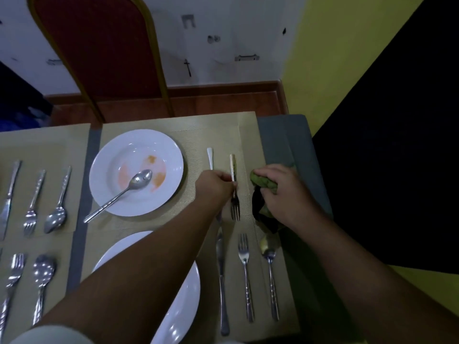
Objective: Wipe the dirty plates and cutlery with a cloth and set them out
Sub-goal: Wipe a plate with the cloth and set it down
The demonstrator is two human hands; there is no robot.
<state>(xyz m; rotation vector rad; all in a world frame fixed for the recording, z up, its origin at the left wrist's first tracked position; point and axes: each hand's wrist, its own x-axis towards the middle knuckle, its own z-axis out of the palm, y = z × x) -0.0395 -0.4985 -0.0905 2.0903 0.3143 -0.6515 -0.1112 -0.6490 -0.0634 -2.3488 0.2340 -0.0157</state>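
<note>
My left hand (214, 186) pinches a fork (234, 194) by the middle of its handle on the far placemat, tines toward me. Just left of the fork lies a knife (210, 158), mostly hidden under that hand. My right hand (280, 192) grips a bunched green and black cloth (263, 194) to the right of the fork. A white plate (116, 199) with orange smears holds a spoon (126, 189). A second white plate (183, 301) lies nearer me, half hidden by my left forearm.
On the near mat lie a knife (221, 281), a fork (246, 274) and a spoon (270, 271). More forks, spoons and a knife (7, 202) lie on the left mats. A red chair (99, 53) stands behind the table. The table's right edge is close to my right hand.
</note>
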